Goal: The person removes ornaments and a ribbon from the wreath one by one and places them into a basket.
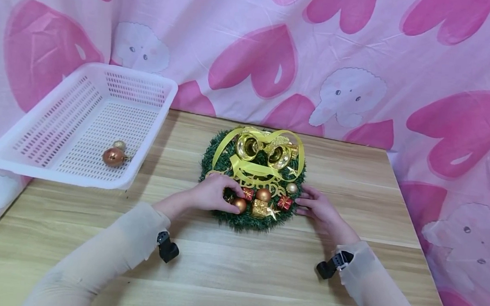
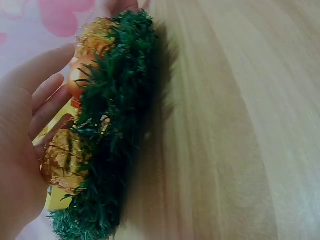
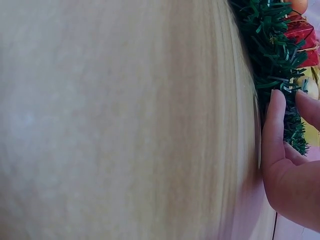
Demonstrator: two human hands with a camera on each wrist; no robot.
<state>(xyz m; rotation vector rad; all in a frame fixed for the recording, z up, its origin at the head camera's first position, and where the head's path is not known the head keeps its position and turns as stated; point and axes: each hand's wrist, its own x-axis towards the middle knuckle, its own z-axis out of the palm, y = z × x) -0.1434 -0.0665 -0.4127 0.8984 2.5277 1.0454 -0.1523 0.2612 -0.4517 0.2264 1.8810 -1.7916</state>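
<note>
Wreath (image 1: 243, 222) has a copper ball (image 1: 239, 205) pinched in the left grip (image 1: 214, 193), the right grip (image 1: 319, 209) loosely extended against its edge.

We see a wood-grain tabletop (image 1: 236, 275). On it, we find a white plastic basket (image 1: 97, 128) at left, a Christmas wreath (image 1: 252, 221) near centre.

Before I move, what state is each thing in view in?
Wreath: flat on the table, decorated.
Left hand: at the wreath's lower copper ball; firmness of grip unclear.
Right hand: fingers nearly straight, touching the wreath's edge.
Bells: on the wreath, mouths facing the near side.
Yellow ribbon: looped over the wreath.
Basket: upright, uncovered.
Brown bauble, small gold bauble: lying in the basket.
</note>
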